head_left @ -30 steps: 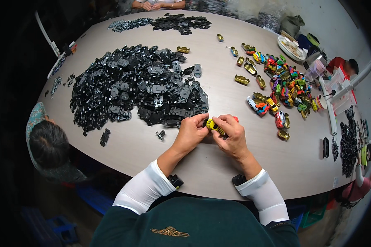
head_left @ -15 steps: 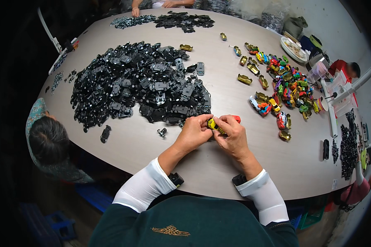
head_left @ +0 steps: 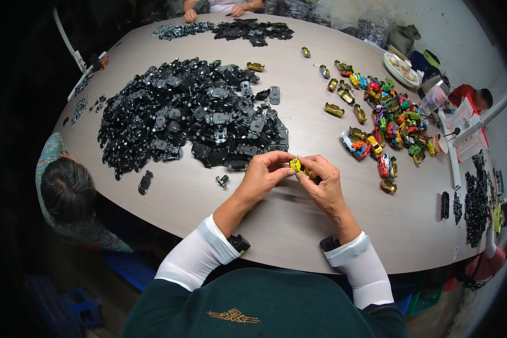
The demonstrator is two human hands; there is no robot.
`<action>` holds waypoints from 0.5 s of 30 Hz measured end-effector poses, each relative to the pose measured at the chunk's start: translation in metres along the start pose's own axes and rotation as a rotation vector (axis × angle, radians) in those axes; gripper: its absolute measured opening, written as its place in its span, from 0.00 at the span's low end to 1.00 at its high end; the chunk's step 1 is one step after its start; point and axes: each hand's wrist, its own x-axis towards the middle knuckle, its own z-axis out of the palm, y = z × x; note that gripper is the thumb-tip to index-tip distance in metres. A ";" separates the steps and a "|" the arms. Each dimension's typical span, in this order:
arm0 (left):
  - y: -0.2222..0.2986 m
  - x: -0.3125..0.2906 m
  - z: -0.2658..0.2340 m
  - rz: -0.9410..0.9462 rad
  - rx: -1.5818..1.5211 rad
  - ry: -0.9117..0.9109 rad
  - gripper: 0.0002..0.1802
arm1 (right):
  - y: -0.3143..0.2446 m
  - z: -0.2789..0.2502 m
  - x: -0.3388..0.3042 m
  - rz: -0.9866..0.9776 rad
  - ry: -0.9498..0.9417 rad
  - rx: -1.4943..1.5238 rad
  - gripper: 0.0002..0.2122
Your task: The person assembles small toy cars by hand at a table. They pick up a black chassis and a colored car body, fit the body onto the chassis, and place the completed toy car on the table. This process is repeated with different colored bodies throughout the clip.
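Observation:
Both my hands meet above the near middle of a large oval table (head_left: 298,225). My left hand (head_left: 263,176) and my right hand (head_left: 323,181) pinch a small yellow toy car body (head_left: 297,166) between their fingertips. Just beyond my hands spreads a big heap of black toy car chassis parts (head_left: 191,121). A single small black part (head_left: 222,181) lies on the table to the left of my left hand. To the right sits a pile of coloured toy car bodies (head_left: 391,121), with a few gold ones (head_left: 334,110) nearer the middle.
A person with dark hair (head_left: 67,188) sits at the table's left edge. Another person's hands (head_left: 214,11) work at the far end by a smaller black pile (head_left: 253,29). A person in red (head_left: 473,96), clear boxes and more black parts (head_left: 476,205) are at the right.
My hands stay together on the yellow car body at the same spot; only the fingers shift slightly. The red piece seen by my right hand earlier is hidden now.

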 end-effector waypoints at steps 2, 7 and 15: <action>0.000 0.000 0.000 -0.003 -0.038 -0.003 0.15 | -0.001 0.000 0.000 0.014 -0.014 0.030 0.17; 0.004 -0.002 0.002 -0.020 0.076 0.010 0.16 | -0.001 0.000 -0.001 0.099 -0.048 0.089 0.17; 0.011 -0.003 0.003 0.210 0.518 0.057 0.17 | 0.012 0.003 -0.002 0.001 -0.043 0.093 0.19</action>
